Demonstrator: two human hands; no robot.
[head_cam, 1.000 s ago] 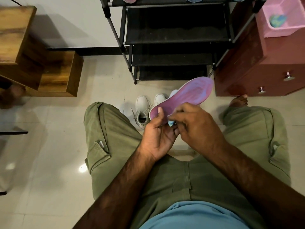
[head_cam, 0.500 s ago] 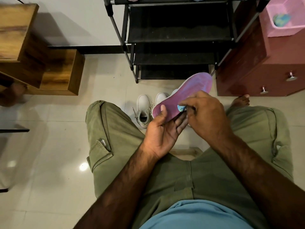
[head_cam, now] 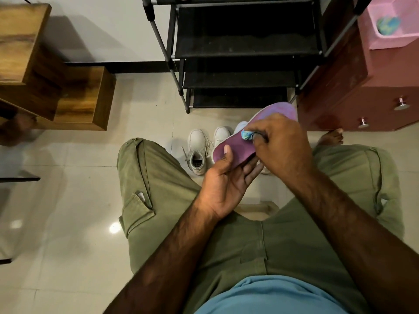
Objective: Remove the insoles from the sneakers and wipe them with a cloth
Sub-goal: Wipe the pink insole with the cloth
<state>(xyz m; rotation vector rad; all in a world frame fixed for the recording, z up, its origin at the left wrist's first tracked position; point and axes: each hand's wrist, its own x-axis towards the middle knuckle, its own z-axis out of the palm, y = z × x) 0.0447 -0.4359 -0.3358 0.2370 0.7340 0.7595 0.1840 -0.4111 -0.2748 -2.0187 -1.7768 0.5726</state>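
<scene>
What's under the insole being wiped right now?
The left hand holds the insole at its near end, fingers beneath, thumb on top. Lower down, two white sneakers stand on the floor; the insole and right hand cover most of one.

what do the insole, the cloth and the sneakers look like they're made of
Insole: probably foam with a matte purple fabric top; it looks thin and slightly curved, with no shine.
Cloth: soft blue-green textile, bunched under the right hand.
Sneakers: smooth white leather or synthetic, unclear which, with cord laces.
</scene>
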